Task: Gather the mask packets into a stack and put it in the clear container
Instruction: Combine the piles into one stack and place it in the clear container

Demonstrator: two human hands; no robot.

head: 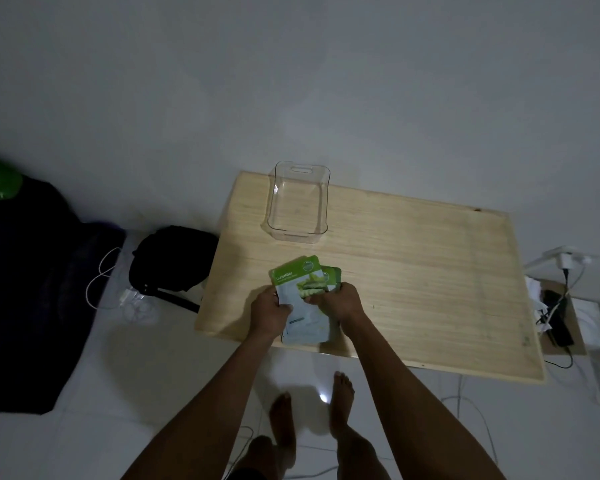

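A person is standing at a low wooden surface and is holding a small bunch of mask packets in both hands near its front edge. The left hand is gripping the left side of the packets, its fingers closed over the pale lower part of the top one. The right hand is gripping the right side, its fingers curled around the edge. The top packet is green at the upper end, with the word "Cucumber" and a picture of sliced cucumber, and is tilting slightly to the left; a second green packet is peeking out from behind it on the right, so the bunch is not squared up. How many packets there are in all cannot be told. The clear container is sitting on the far left part of the surface, well apart from the hands, upright with nothing in it and a handle slot in its far wall. On the floor to the left of the surface a black bag is lying next to a white cable. The person's bare feet are showing on the white tiles below the arms.
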